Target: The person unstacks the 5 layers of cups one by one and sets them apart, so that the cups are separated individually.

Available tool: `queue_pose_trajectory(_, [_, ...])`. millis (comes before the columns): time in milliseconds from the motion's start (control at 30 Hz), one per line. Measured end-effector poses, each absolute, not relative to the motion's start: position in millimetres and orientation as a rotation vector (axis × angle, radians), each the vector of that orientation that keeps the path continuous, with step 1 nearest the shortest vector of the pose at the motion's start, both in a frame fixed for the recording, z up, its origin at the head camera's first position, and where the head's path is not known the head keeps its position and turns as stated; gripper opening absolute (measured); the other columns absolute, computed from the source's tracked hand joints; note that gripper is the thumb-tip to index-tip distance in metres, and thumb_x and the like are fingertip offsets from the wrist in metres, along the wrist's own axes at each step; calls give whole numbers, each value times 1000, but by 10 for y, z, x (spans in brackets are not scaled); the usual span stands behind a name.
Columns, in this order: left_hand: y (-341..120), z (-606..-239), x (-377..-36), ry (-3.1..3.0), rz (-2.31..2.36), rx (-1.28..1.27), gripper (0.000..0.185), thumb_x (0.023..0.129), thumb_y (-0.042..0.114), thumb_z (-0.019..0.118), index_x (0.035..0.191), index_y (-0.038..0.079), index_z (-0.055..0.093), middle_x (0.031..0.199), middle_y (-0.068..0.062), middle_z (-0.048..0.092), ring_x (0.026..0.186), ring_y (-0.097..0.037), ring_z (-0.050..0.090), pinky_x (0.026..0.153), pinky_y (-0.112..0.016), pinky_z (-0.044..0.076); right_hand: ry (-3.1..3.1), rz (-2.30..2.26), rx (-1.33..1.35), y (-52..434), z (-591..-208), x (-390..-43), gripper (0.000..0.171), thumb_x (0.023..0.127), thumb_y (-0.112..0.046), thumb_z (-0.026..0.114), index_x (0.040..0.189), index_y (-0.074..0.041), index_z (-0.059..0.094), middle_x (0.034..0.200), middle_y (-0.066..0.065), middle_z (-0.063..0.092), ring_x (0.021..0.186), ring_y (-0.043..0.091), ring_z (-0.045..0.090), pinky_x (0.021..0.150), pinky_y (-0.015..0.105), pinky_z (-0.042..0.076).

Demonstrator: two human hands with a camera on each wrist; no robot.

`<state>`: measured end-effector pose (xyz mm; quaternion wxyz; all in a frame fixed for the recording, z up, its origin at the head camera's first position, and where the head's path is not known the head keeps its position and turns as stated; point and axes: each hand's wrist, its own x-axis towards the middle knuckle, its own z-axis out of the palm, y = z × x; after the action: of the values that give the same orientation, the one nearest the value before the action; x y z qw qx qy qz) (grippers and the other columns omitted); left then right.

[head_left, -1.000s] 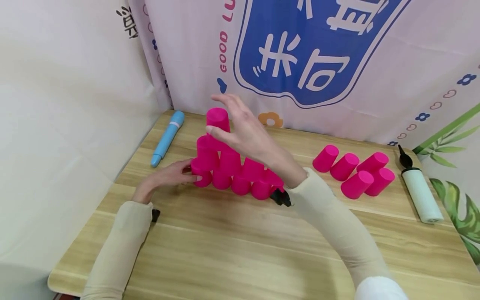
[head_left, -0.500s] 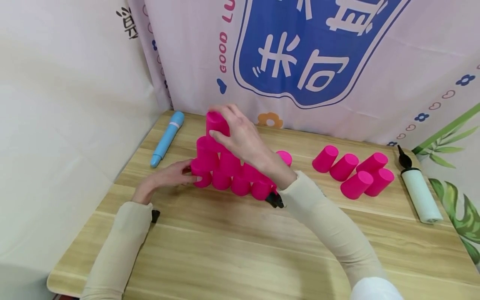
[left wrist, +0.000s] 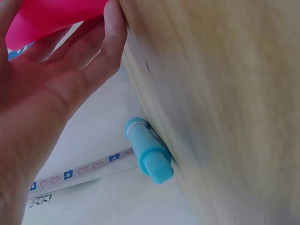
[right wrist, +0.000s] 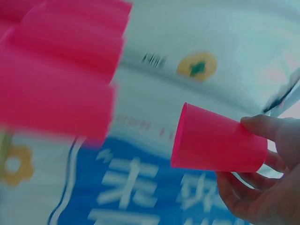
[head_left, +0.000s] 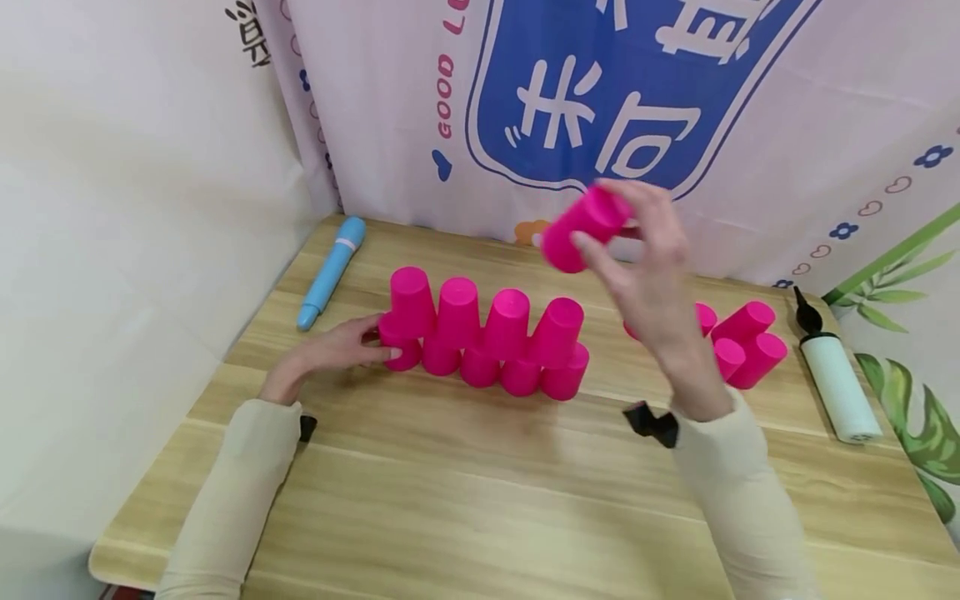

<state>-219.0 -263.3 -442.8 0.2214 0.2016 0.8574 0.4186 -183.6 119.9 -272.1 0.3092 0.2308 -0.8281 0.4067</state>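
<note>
Nine pink cups stood upside down as two-tier wall, four over five. Right hand gripped tilted cup midair, apart from wall, near its right end. Left hand curled round wall's bottom leftmost cup. More cups right of wall; blue tube left.

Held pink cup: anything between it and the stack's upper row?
Nothing visible: the head view shows only tabletop between the held cup and upper row; the left hand holds the lower row's leftmost cup.
</note>
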Motion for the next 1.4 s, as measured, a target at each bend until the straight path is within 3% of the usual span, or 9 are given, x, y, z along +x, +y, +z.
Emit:
queue_pose_trajectory(200, [-2638, -4398, -2194, 2402, 1098, 555, 65, 92, 33, 65, 144, 5, 37, 131, -17, 54, 112, -29, 56, 83, -35, 54, -2317, 1010, 197, 2023, -3310, -1907, 50, 86, -13, 72, 133, -9, 55, 118, 11, 55, 101, 18, 54, 80, 17, 45])
queue_pose_trajectory(333, [-2657, -4383, -2197, 2422, 1084, 552, 63, 92, 33, 65, 142, 5, 39, 130, -16, 55, 110, -29, 56, 82, -36, 54, -2441, 909, 106, 2319, -3687, -1894, 51, 87, -12, 71, 132, -2, 52, 117, 20, 53, 100, 30, 53, 77, 30, 44])
queue_pose_trajectory(533, [-2668, -4406, -2192, 2414, 1097, 538, 63, 92, 33, 66, 142, 6, 39, 130, -16, 55, 112, -30, 55, 83, -37, 54, -2602, 843, 31, 2480, -4007, -1909, 52, 88, -14, 70, 134, -2, 49, 125, 25, 48, 102, 41, 52, 79, 53, 47])
queue_pose_trajectory(1000, [-2639, -4405, -2192, 2400, 1109, 521, 67, 91, 36, 66, 144, 7, 37, 132, -14, 54, 114, -29, 54, 86, -38, 53, -2770, 813, 11, 2516, -4172, -1956, 58, 85, -4, 70, 135, 7, 42, 132, 32, 41, 106, 48, 49, 88, 59, 44])
queue_pose_trajectory(1400, [-2638, -4420, -2178, 2404, 1113, 517, 67, 91, 36, 66, 144, 7, 37, 132, -14, 54, 113, -29, 54, 86, -37, 53, -2808, 810, 37, 2538, -4196, -1938, 59, 84, -2, 71, 134, 9, 42, 128, 33, 42, 102, 47, 49, 87, 60, 45])
